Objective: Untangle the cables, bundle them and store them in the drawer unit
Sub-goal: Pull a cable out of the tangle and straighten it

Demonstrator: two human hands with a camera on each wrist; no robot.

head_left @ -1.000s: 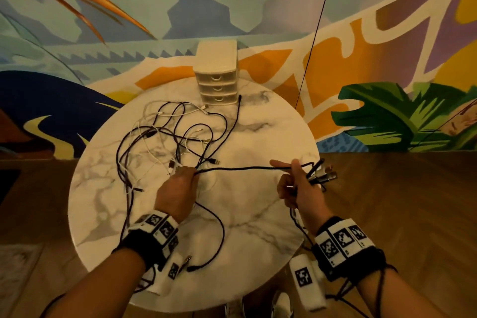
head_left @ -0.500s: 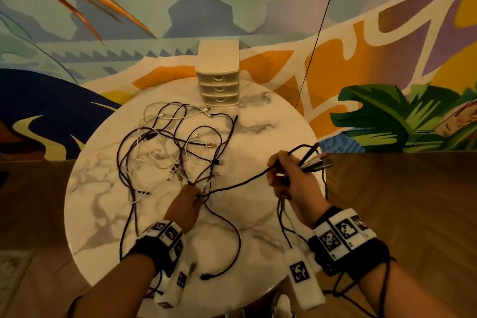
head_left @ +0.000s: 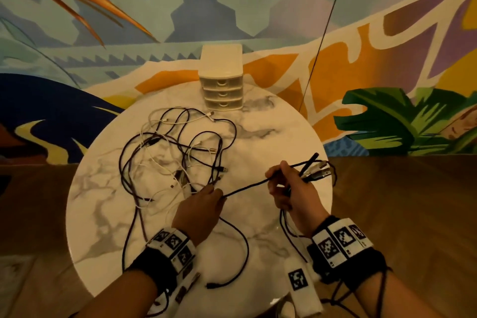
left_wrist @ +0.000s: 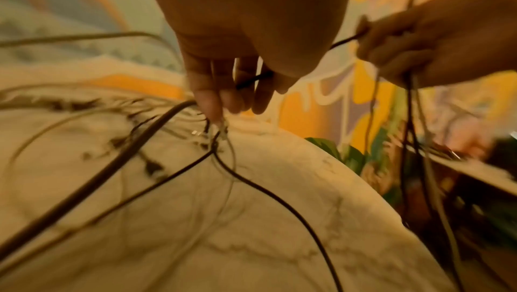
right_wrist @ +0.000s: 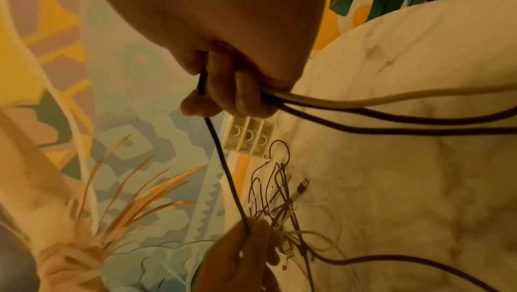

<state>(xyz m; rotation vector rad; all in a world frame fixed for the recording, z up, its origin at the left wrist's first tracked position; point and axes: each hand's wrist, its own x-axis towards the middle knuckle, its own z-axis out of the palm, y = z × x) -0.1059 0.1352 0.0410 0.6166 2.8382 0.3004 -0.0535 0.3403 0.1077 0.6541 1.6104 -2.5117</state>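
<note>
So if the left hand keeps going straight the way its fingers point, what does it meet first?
Most likely the tangle of cables on the marble table, lying right ahead of the left hand. The drawer unit stands farther along; depth is hard to judge.

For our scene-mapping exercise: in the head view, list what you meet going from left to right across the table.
Tangle of cables → left hand → right hand → bunch of cable ends.

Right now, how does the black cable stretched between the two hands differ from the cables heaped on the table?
The black cable is lifted and pulled nearly straight; the heap of cables lies slack and looped on the table. The black cable is held by the left hand and right hand; most of the heap lies untouched.
</note>
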